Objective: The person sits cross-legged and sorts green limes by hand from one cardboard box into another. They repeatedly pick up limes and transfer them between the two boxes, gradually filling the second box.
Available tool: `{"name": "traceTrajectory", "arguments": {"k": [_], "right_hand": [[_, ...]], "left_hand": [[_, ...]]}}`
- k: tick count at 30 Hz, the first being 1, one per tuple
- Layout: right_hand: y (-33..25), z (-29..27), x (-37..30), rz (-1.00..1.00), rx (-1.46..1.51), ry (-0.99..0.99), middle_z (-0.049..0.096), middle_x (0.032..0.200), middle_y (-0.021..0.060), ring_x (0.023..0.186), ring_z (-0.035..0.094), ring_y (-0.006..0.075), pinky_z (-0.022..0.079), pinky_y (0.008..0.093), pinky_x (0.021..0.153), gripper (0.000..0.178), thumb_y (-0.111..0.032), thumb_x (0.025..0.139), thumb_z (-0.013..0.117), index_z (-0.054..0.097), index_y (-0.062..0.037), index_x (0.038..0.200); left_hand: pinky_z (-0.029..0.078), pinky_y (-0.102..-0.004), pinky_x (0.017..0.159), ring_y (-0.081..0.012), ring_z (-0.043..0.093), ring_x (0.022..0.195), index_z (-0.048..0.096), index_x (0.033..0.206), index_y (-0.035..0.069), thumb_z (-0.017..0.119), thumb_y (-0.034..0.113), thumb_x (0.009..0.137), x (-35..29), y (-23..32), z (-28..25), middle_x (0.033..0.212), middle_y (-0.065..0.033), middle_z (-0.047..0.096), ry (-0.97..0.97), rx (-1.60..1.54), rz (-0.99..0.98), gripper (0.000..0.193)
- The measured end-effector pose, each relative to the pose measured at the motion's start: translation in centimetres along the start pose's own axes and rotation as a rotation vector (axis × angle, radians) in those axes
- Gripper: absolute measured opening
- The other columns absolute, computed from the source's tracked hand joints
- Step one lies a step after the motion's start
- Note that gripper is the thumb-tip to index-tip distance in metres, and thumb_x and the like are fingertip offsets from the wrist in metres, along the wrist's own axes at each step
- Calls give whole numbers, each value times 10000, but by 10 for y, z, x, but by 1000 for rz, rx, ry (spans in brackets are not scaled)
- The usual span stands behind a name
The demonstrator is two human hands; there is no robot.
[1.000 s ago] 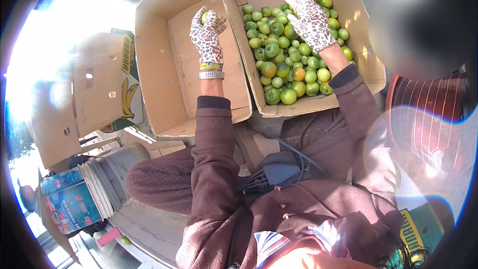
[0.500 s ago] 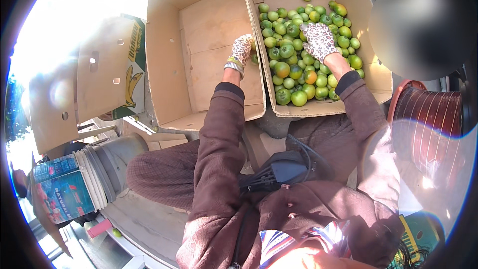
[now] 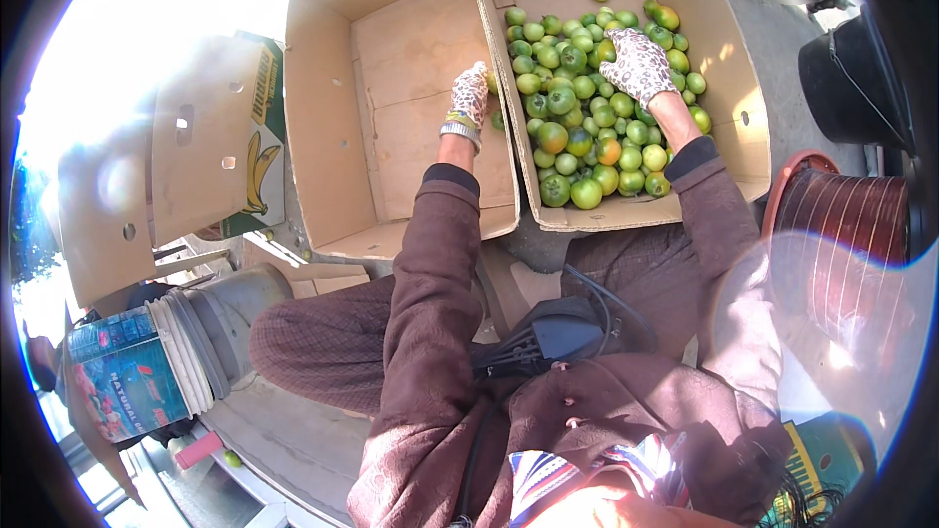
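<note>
We have our left hand (image 3: 469, 93), in a spotted glove, inside the left cardboard box (image 3: 411, 68), against its right wall, with greenish tomatoes just beside it; we cannot tell whether its fingers are closed on one. Our right hand (image 3: 638, 66), gloved alike, is bent over the heap in the right cardboard box (image 3: 722, 59); whether it grips anything we cannot tell. The tomatoes (image 3: 560, 102), mostly green, some turning orange, spread from that box's near edge past its middle, with a small green one and a red one by the far edge, toward the left corner. Around us we see print: a green-and-white carton (image 3: 269, 161) with bananas and yellow-backed lettering, a bucket label (image 3: 117, 376) in blue with white letters, and a green carton (image 3: 841, 455) with a yellow lettered panel.
</note>
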State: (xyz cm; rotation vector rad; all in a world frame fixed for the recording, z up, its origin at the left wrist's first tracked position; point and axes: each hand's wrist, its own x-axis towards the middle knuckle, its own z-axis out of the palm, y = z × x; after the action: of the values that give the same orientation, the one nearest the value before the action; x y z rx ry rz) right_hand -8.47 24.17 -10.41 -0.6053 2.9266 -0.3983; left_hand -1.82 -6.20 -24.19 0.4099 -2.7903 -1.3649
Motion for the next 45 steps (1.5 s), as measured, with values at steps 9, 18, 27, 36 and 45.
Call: {"name": "traceTrajectory", "arguments": {"k": [9, 18, 27, 36, 45], "right_hand": [[10, -10, 4, 47, 175, 127, 605, 1219, 139, 1096, 591, 317, 470, 427, 950, 603, -350, 763, 673, 539, -124, 1305], [-84, -62, -20, -406, 499, 653, 650, 1137, 84, 1029, 622, 260, 489, 379, 915, 505, -251, 748, 761, 618, -115, 1213], [-60, -27, -26, -417, 319, 450, 644, 1165, 96, 1066, 605, 269, 472, 392, 928, 404, -295, 852, 656, 629, -106, 1208], [-62, -2, -43, -350, -49, -159, 671, 1020, 118, 935, 640, 312, 511, 434, 813, 384, -246, 760, 693, 653, -133, 1125], [-71, 4, -31, -396, 13, -237, 651, 1068, 139, 966, 629, 329, 504, 446, 830, 503, -222, 735, 716, 597, -114, 1213]], "left_hand": [[480, -359, 825, -250, 623, 964, 597, 1115, -67, 499, 258, 968, -24, 69, -36, 1099, -178, 655, 379, 2, -104, 370], [551, -284, 816, -170, 625, 1012, 526, 1304, -12, 634, 101, 902, -66, 216, -88, 1210, -136, 610, -111, -974, 266, 431], [578, -276, 608, -192, 673, 707, 546, 1226, -32, 661, 56, 864, -33, 163, -94, 944, -103, 655, 286, -743, -56, 390], [553, -349, 614, -262, 681, 654, 694, 870, -12, 755, 302, 710, -26, 43, -35, 739, -147, 693, -291, 61, -501, 358], [553, -307, 702, -231, 673, 816, 676, 891, 53, 681, 95, 763, -10, -13, -39, 836, -121, 674, -442, 614, -188, 134]]}}
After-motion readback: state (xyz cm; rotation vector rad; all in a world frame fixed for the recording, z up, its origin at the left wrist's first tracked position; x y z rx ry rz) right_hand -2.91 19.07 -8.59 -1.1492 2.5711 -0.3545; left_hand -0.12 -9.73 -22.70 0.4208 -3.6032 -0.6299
